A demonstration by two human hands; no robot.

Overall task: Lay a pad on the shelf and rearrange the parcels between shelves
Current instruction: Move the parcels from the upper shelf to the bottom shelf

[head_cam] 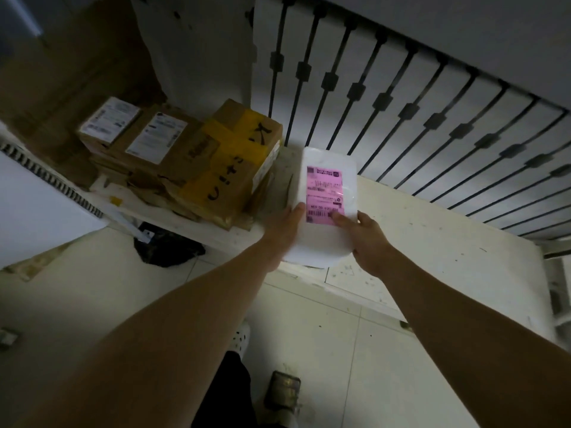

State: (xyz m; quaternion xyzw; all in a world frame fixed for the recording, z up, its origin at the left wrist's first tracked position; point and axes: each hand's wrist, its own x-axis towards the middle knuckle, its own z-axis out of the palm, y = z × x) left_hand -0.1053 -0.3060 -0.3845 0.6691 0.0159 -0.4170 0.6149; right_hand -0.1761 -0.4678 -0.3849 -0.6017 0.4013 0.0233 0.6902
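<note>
White parcel (324, 205): flat, oblong, rounded corners, wrapped in plain white plastic. It carries one pink shipping label with barcodes and print too small for us to read.

Count: one white parcel. We can tell apart three brown cardboard boxes in the stack to its left. Two bear white labels (108, 122) (160, 137). The third is a yellow-taped box (228, 162) with black marker writing. The layers under them are crushed together, so we cannot count them.

Both hands grip the parcel at its near end. The left hand (282, 230) holds the left edge, thumb on top and fingers hidden beneath. The right hand (369, 239) holds the right edge, thumb pressed on the label's lower corner.

The parcel reaches away from the hands over the white shelf (432, 242), just beside the yellow-taped box. We cannot tell whether its far end touches the shelf.
</note>
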